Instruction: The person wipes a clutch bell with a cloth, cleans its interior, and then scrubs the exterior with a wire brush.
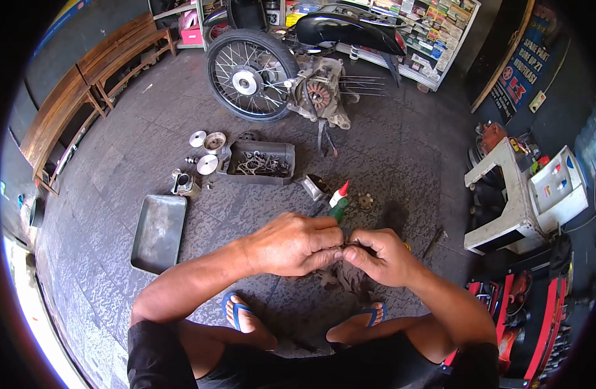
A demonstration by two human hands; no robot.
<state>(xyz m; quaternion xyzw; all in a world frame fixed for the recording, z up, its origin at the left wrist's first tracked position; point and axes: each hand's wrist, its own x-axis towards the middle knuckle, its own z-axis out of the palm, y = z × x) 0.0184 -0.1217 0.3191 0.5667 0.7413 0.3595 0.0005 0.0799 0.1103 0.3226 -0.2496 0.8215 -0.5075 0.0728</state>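
Note:
Both hands meet in front of me above the floor, fingertips pressed together. My left hand (298, 246) is closed with its fingers curled, and my right hand (381, 257) pinches at the same spot. Whatever lies between the fingers is small, dark and mostly hidden. Just beyond the left knuckles shows a bottle (339, 195) with a red tip and white neck, beside a green piece (338, 209) partly covered by the hand. A small round metal part (365, 201) lies on the floor past the right hand. Beneath the hands is a dark crumpled rag (346, 280).
A dark bin of metal parts (259, 176) stands ahead, with silver discs (207, 165) at its left. Nearer left lies a shallow tray (156, 235). Farther off are a spoked wheel (230, 81) and an engine (319, 94). A worn white stand (505, 223) and red tool rack (549, 324) are right.

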